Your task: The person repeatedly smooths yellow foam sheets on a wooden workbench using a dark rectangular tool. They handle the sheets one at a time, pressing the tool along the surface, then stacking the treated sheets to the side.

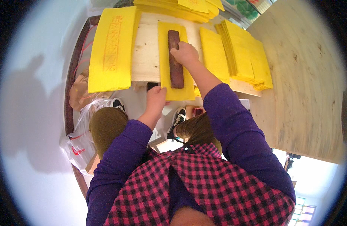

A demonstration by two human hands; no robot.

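A long, dark red-brown wooden stamp block [176, 73] lies lengthwise on a strip of yellow paper [190, 86] on the pale wooden board. My right hand [186, 54] is closed on the upper part of the block, the thumb reaching across its top. Below, my left hand [155, 101] pinches the near left corner of that same yellow strip, which hangs over the board's front edge. To the left sits a stack of yellow paper [96, 64] with red printed marks down its top sheet. The underside of the block is hidden.
More yellow sheets [215, 56] and a thick fanned stack [243, 52] lie to the right, with another pile [169, 8] at the back. A large plywood panel [301, 86] stands at the right. A plastic bag [81, 147] is beside my left knee.
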